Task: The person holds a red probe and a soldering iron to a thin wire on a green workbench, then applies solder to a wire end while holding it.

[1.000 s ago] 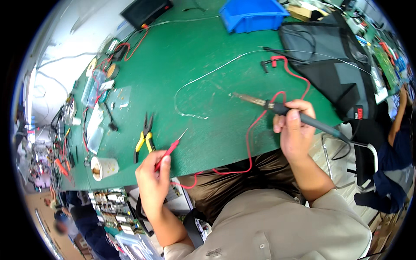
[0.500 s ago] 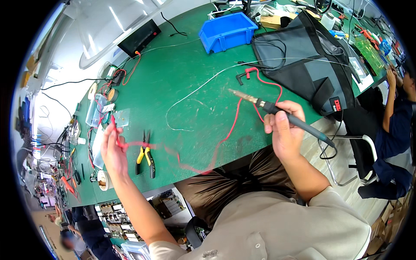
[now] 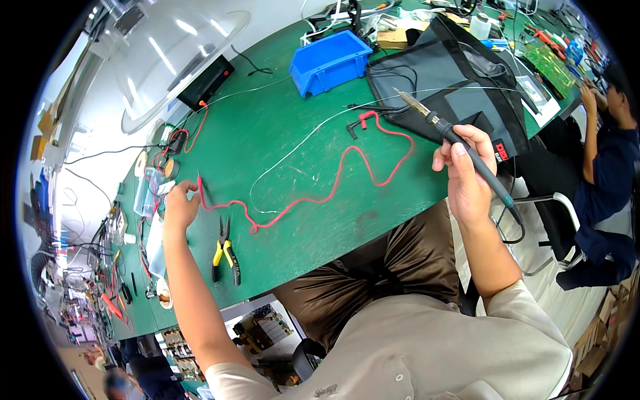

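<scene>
My right hand (image 3: 470, 173) is closed around the dark handle of a soldering iron (image 3: 460, 137), its metal tip pointing up and to the left above the table. At the table's left, my left hand (image 3: 180, 205) has its thumb and forefinger apart; the other fingers are partly hidden. Just right of those fingers is a red test probe (image 3: 202, 191), its thin tip pointing away from me. From it a red lead (image 3: 320, 200) winds across the green table to an angled red and black plug (image 3: 360, 123). Yellow-and-black needle-nose pliers (image 3: 226, 253) lie nearer to me.
A blue bin (image 3: 331, 63) and a grey-black fabric bag (image 3: 447, 83) occupy the far side. A thin pale wire (image 3: 293, 152) curves over the table. A black box (image 3: 208, 81) stands far left; clear containers (image 3: 152, 190) crowd the left edge. Another person (image 3: 603, 147) sits at right.
My left hand has let go of the red probe, which now lies beside it. The swinging red lead has settled on the table. My right hand has moved the soldering iron slightly right.
</scene>
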The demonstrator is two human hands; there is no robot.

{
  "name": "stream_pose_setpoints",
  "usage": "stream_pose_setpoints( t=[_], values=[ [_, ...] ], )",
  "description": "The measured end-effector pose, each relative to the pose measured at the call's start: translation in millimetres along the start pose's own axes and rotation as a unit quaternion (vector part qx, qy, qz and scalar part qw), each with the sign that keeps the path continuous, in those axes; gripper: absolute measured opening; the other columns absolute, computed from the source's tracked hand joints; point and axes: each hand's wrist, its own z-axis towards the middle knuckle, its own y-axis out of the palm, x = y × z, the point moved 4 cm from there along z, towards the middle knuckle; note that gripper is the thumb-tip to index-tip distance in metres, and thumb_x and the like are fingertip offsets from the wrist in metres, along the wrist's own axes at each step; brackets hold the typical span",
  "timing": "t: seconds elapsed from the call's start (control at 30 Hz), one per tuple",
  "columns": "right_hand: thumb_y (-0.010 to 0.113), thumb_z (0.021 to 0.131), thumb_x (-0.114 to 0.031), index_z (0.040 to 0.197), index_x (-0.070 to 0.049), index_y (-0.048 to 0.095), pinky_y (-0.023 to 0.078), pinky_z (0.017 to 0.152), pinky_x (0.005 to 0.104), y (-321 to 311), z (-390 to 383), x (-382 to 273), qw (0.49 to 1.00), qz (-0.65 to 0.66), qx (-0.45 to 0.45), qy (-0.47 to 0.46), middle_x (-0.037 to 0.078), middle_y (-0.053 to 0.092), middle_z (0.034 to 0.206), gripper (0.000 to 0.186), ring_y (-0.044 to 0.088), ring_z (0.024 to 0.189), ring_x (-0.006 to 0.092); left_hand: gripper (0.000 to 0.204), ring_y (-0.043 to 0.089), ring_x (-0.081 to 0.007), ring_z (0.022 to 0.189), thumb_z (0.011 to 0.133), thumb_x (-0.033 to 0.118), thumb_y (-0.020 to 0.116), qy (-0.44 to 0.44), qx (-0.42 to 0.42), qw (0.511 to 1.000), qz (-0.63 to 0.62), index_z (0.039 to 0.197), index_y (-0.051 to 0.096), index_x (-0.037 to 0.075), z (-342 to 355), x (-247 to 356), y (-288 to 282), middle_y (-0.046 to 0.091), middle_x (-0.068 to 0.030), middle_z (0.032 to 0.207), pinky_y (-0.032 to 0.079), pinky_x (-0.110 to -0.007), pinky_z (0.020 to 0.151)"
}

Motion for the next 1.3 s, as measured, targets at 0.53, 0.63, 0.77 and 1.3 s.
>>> stream_pose_setpoints(
  t=[0.53, 0.63, 0.77, 1.3],
  values=[
    [0.057, 0.093, -0.009, 0.117, 0.003, 0.051, 0.048, 0.068, 0.0267, -24.1, 11.2, -14.4, 0.997, -0.043, 0.021, -0.052, 0.010, 0.061, 0.089, 0.028, 0.059, 0.074, 0.0140, 0.025, 0.066, -0.0338, 0.088, 0.085, 0.006, 0.056, 0.299, -0.182, 0.908, -0.229, 0.107, 0.065, -0.003, 41.7, 301.2, 12.2, 0.068, -0.0217, 0.095, 0.052, -0.039, 0.080],
    [0.057, 0.092, -0.008, 0.118, 0.003, 0.051, 0.048, 0.067, 0.0261, -29.4, 15.9, -16.4, 0.997, -0.031, 0.023, -0.061, 0.010, 0.061, 0.089, 0.028, 0.058, 0.074, 0.0135, 0.031, 0.064, -0.0389, 0.092, 0.082, 0.002, 0.051, 0.292, -0.190, 0.921, -0.175, 0.109, 0.065, -0.003, 59.4, 315.6, 28.5, 0.067, -0.0247, 0.097, 0.051, -0.042, 0.084],
    [0.057, 0.092, -0.007, 0.118, 0.003, 0.051, 0.047, 0.067, 0.0251, -40.6, 20.2, -18.9, 0.997, -0.032, 0.026, -0.064, 0.010, 0.061, 0.088, 0.028, 0.058, 0.074, 0.0131, 0.037, 0.063, -0.0406, 0.095, 0.079, 0.000, 0.046, 0.272, -0.182, 0.940, -0.100, 0.110, 0.064, -0.005, 70.8, 322.2, 36.9, 0.066, -0.0270, 0.098, 0.049, -0.044, 0.088],
    [0.057, 0.095, -0.015, 0.119, 0.002, 0.052, 0.048, 0.069, 0.0267, -50.8, 25.4, -12.8, 0.996, -0.035, 0.015, -0.076, 0.010, 0.061, 0.090, 0.030, 0.058, 0.076, 0.0141, 0.029, 0.063, -0.0313, 0.092, 0.080, 0.009, 0.068, 0.312, -0.133, 0.928, -0.156, 0.107, 0.066, 0.001, 114.2, 332.0, 62.0, 0.064, -0.0174, 0.100, 0.050, -0.039, 0.080]
  ],
)
